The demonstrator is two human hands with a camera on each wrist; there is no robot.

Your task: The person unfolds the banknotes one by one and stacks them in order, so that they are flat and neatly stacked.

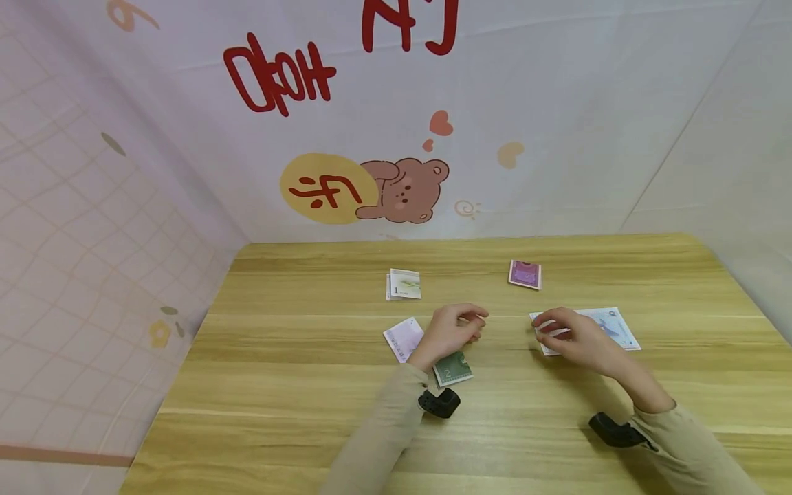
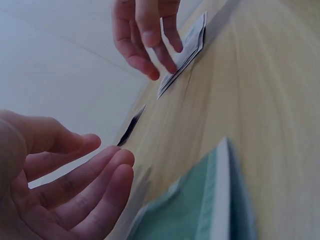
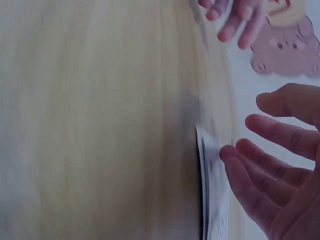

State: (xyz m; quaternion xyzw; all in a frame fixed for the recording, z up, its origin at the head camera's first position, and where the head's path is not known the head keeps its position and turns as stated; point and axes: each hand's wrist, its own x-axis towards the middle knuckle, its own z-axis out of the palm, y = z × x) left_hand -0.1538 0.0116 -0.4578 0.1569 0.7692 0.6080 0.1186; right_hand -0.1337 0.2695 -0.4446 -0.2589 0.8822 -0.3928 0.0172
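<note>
My left hand (image 1: pixel 450 332) is raised over the table with loosely bent fingers and nothing between them. Under its wrist lies a folded green banknote (image 1: pixel 454 371), with a pale purple banknote (image 1: pixel 403 338) beside it, partly hidden by the hand. Over the left end of a light blue banknote (image 1: pixel 619 328) hovers my right hand (image 1: pixel 581 340), its fingers relaxed and holding nothing. In the right wrist view the fingers (image 3: pixel 250 190) are close to that note (image 3: pixel 216 195), which looks like several layers; whether they touch cannot be told.
Toward the back of the wooden table (image 1: pixel 278 330) lie folded pale notes marked 1 (image 1: pixel 405 284) and a folded magenta note (image 1: pixel 525 274). A white printed cloth (image 1: pixel 557 103) hangs behind the table. Each forearm wears a black wrist device (image 1: pixel 441 403).
</note>
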